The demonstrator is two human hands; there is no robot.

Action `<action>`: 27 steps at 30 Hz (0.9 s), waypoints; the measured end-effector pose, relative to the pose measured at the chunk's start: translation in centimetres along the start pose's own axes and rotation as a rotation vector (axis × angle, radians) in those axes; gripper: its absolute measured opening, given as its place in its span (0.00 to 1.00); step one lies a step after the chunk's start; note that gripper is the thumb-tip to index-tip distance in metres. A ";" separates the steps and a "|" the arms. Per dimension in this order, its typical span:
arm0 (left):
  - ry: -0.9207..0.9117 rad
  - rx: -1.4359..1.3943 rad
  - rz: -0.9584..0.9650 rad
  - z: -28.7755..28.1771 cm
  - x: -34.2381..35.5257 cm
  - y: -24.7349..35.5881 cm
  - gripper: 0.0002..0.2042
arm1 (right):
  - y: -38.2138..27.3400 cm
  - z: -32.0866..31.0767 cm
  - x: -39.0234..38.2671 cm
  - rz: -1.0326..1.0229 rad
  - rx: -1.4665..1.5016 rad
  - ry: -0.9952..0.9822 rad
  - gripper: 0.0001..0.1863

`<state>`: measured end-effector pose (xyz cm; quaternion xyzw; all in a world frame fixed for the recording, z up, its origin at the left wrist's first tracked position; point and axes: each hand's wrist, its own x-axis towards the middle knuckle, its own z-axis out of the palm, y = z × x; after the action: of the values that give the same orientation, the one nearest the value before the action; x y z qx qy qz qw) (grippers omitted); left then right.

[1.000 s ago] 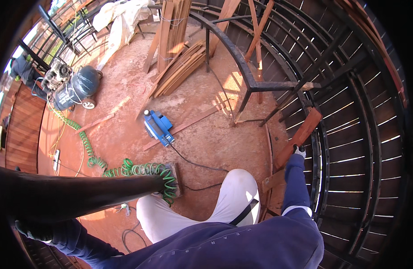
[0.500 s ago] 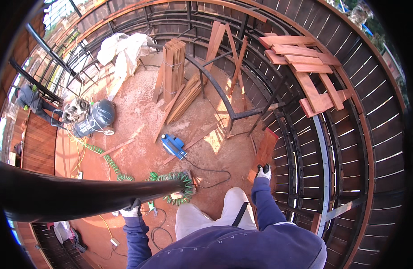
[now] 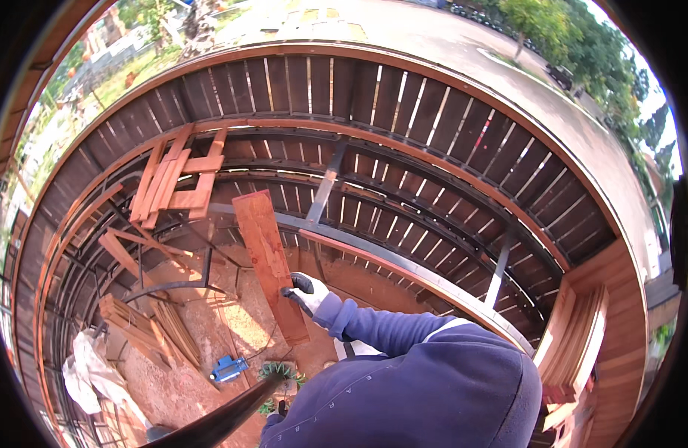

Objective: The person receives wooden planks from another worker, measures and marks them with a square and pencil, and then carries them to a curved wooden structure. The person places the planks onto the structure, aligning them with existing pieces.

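My right hand (image 3: pixel 308 291), in a white and dark glove, is closed on the long edge of a reddish wooden board (image 3: pixel 265 254). The board is raised and tilted, its far end close to the curved metal rail. Low in the view, my left hand (image 3: pixel 282 408) shows only as a bit of dark glove beside a thick dark pole (image 3: pixel 228 414). Its fingers are mostly hidden, so its grip cannot be made out. A blue power tool (image 3: pixel 228 368) lies on the floor left of the board, with a coiled green hose (image 3: pixel 278 369) near it.
A curved slatted wall (image 3: pixel 403 97) with metal rails (image 3: pixel 403 257) runs around the far side. Several short boards (image 3: pixel 172 179) rest on the rail at left. Stacked boards (image 3: pixel 575 347) stand at right. Bundled boards (image 3: pixel 138 328) and a white sheet (image 3: pixel 90 369) are at lower left.
The view has swung right toward the slatted wall. My right hand has lifted the board from low beside my leg to in front of me. My left hand is now mostly hidden.
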<state>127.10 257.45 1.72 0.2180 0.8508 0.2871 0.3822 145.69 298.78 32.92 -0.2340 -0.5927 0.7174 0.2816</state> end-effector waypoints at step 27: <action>-1.606 0.147 0.745 34.3 -41.1 56.5 0.23 | -25.0 -34.4 -72.3 0.272 -0.986 1.750 0.59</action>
<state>187.41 286.02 41.68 0.6403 0.2161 0.0977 0.7306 224.77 277.70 51.11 -0.8331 -0.3766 -0.0046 0.4050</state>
